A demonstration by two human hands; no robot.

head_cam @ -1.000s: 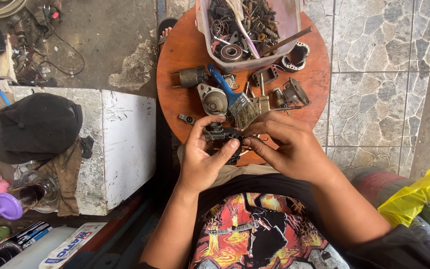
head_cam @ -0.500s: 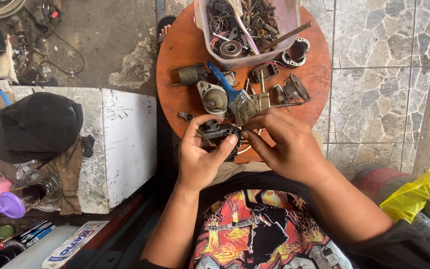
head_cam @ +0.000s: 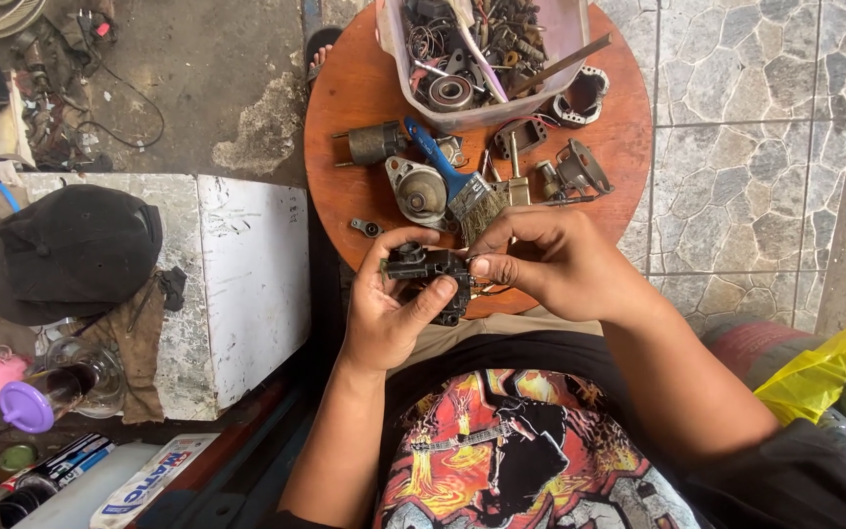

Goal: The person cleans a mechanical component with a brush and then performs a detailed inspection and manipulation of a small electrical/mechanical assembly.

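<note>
My left hand (head_cam: 391, 313) cups a small black metal part (head_cam: 430, 269) over the near edge of a round wooden table (head_cam: 345, 93). My right hand (head_cam: 550, 260) pinches the same part from the right side with thumb and fingertips. Just beyond my hands lie a blue-handled brush (head_cam: 452, 186), a round grey motor housing (head_cam: 418, 191) and a dark cylinder (head_cam: 374, 144). What sits between my right fingertips is hidden.
A clear plastic tub (head_cam: 482, 49) of metal scraps stands at the table's far side, with loose metal parts (head_cam: 580, 168) beside it. A white block (head_cam: 232, 284) with a black cap (head_cam: 66, 250) is on the left. Yellow plastic (head_cam: 834, 362) lies at the right.
Both hands stay on the black part and have shifted only slightly; the right fingers have regripped its right side.
</note>
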